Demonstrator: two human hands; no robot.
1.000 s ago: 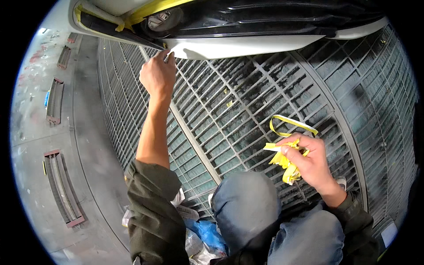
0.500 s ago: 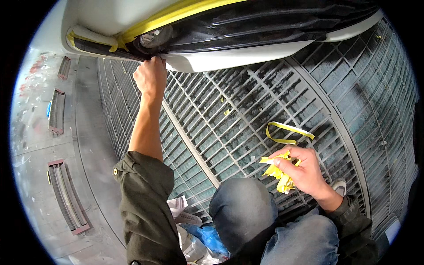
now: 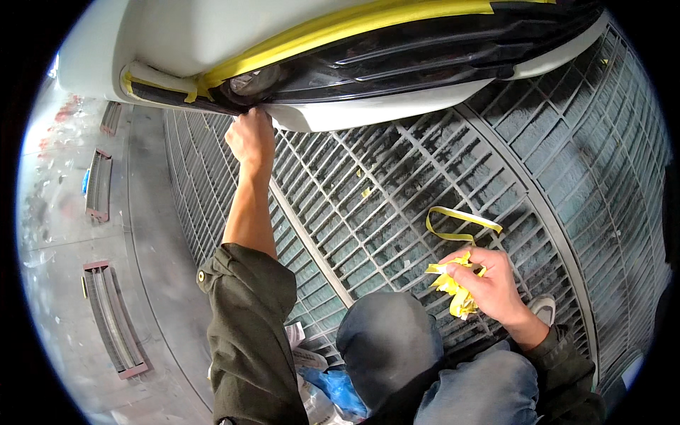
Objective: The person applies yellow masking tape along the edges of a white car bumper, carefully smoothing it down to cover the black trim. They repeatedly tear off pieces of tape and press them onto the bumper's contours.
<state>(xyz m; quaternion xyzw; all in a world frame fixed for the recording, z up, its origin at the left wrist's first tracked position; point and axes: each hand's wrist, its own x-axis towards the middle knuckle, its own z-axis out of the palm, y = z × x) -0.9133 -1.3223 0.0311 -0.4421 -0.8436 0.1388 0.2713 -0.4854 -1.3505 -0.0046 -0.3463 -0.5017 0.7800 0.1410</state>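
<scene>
My left hand (image 3: 252, 140) is closed at the lower edge of a car bumper (image 3: 382, 112), just below a round lamp (image 3: 249, 82). Whatever its fingertips pinch there is hidden. Over my right knee, my right hand (image 3: 494, 285) grips a crumpled wad of yellow masking tape (image 3: 450, 282); short ends stick out past the thumb. A loose strip of yellow and white tape (image 3: 464, 214) curls beyond that hand. More yellow tape (image 3: 304, 44) runs along the bumper, between its white panel and the black grille (image 3: 397, 64).
Metal floor grating (image 3: 382, 212) spreads beneath the bumper, with small yellow scraps caught on it. At left, a grey wall (image 3: 163, 283) carries several slotted fixtures (image 3: 115, 322). Crumpled blue and white plastic (image 3: 329, 389) lies beside my left knee.
The whole view has shifted slightly, so the bumper sits lower in the picture. My left hand stays at the bumper edge, and my right hand still holds the tape wad.
</scene>
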